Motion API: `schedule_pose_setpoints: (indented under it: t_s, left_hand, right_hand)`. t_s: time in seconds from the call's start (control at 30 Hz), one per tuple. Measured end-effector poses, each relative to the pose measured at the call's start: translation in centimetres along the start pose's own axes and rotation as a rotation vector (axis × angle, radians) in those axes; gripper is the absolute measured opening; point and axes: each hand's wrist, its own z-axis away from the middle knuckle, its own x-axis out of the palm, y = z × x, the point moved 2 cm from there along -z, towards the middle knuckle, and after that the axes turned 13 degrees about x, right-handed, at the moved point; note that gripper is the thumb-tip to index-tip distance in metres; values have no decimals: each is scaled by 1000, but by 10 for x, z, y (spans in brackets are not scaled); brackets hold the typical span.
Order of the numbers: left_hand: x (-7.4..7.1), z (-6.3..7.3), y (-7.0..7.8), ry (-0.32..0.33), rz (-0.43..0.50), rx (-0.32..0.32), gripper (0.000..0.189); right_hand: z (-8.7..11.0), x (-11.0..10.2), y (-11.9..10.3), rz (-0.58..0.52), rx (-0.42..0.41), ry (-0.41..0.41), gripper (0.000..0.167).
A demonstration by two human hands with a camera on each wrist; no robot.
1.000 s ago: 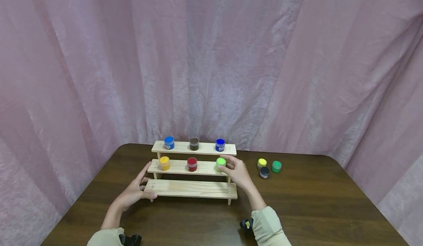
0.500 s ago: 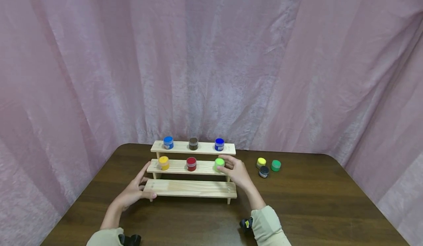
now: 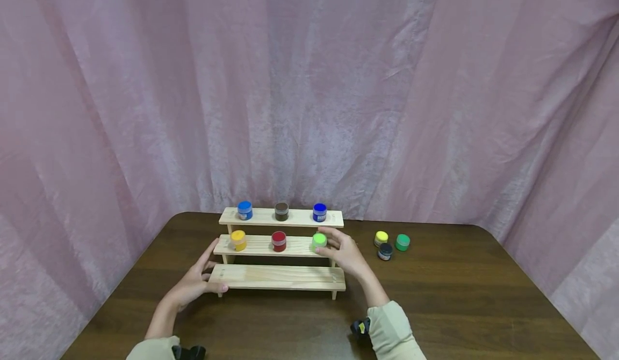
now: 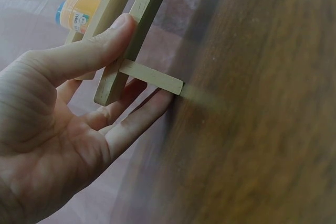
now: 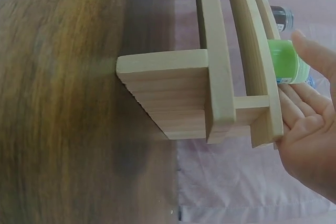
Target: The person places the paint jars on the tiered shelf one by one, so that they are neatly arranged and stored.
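Observation:
My left hand (image 3: pixel 192 283) grips the left end of a three-step wooden display rack (image 3: pixel 278 276). In the left wrist view, its thumb lies on the bottom shelf and its fingers reach behind the leg. My right hand (image 3: pixel 347 252) is spread around a light green paint jar (image 3: pixel 318 241) at the right of the middle shelf; the right wrist view shows thumb and fingers loosely either side of this jar (image 5: pixel 285 61). Along the same shelf stand a yellow-orange jar (image 3: pixel 238 240) and a red jar (image 3: pixel 279 241). The top shelf bears a blue jar (image 3: pixel 245 210), a brown jar (image 3: pixel 281 211) and a dark blue jar (image 3: pixel 319 213).
On the brown wooden table (image 3: pixel 464 295), right of the rack, a yellow jar (image 3: pixel 381 238), a black jar (image 3: pixel 385 251) and a green jar (image 3: pixel 402 242) stand close together. A pink curtain (image 3: pixel 309 91) hangs behind the table.
The right thumb and fingers have loosened slightly around the light green jar, which stays on the middle shelf. The left hand keeps its hold, and the view has shifted a little.

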Motion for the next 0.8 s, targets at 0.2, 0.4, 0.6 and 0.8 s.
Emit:
schedule_pose_setpoints:
  t_s: [0.2,0.4,0.6,0.8]
  left_hand:
    - [1,0,1,-1,-5,-4,123]
    - [1,1,2,-5,-9,-4,123]
    - [1,1,3,-12,4,1,123]
    - [0,1,4,-7,8,2,121]
  right_hand:
    - [3,-5,-3,-26,3,-64,57]
    - [5,-17,-4,-19,-18,-65,61]
    - [10,-37,-8,-23,-27,-15,59]
    - [13,-56,-11,-54,-10,83,55]
